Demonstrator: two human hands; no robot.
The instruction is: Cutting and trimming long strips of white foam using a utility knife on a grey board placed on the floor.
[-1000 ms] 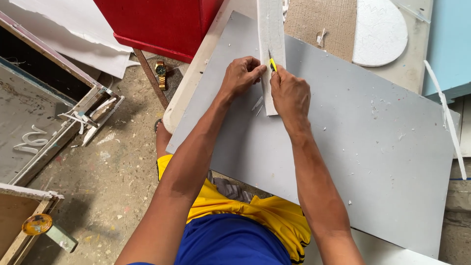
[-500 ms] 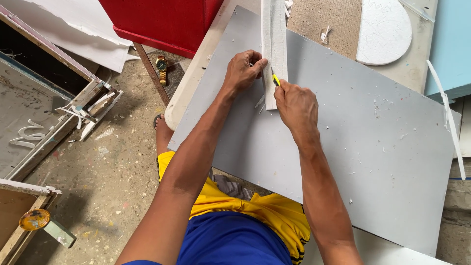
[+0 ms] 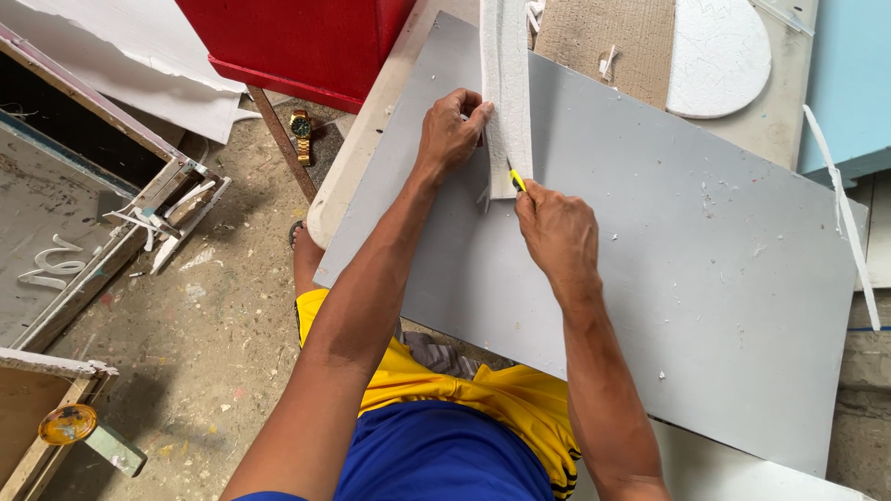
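Observation:
A long white foam strip (image 3: 506, 83) lies on a grey board (image 3: 668, 278) that covers the table. My left hand (image 3: 450, 130) presses on the strip's left edge near its lower end. My right hand (image 3: 555, 227) grips a small yellow cutter (image 3: 516, 179) whose tip meets the strip's bottom end. White crumbs are scattered over the board.
A red box (image 3: 297, 42) stands at the top left, a brown board (image 3: 603, 37) and a white foam disc (image 3: 716, 56) at the top. A gold wristwatch (image 3: 301, 125) lies on the dirt floor. Framed panels (image 3: 102, 223) lie at left, a light blue slab (image 3: 849, 83) at right.
My right hand has drawn the cutter down along the strip toward me. The left hand stays pressed on the strip.

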